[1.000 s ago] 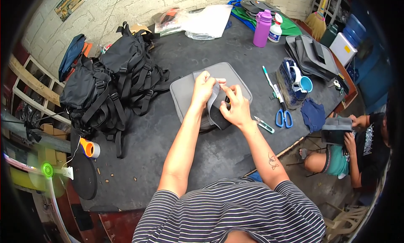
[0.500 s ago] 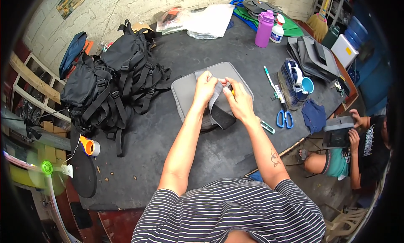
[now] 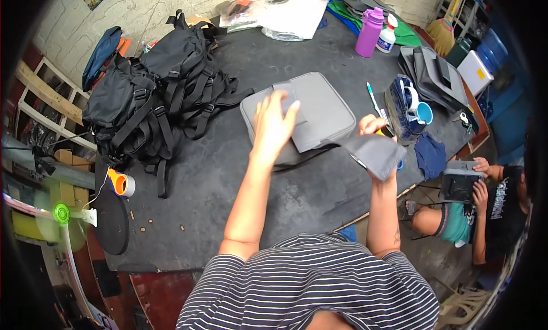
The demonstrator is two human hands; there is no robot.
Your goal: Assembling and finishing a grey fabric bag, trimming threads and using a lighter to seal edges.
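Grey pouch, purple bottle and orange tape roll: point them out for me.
grey pouch (image 3: 319, 110), head view, middle of its top panel.
purple bottle (image 3: 369, 36), head view, its body.
orange tape roll (image 3: 121, 183), head view, its orange side.

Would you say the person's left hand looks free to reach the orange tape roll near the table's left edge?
Probably yes: the left hand rests flat on the grey fabric bag holding nothing, and bare tabletop lies toward the orange tape roll.

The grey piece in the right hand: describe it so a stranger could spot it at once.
Start at the dark table and find the flat grey bag at its middle, under the left hand. Just right of it, the right hand holds up a darker grey fabric piece. Unlike the bag, it is small and lifted off the table.
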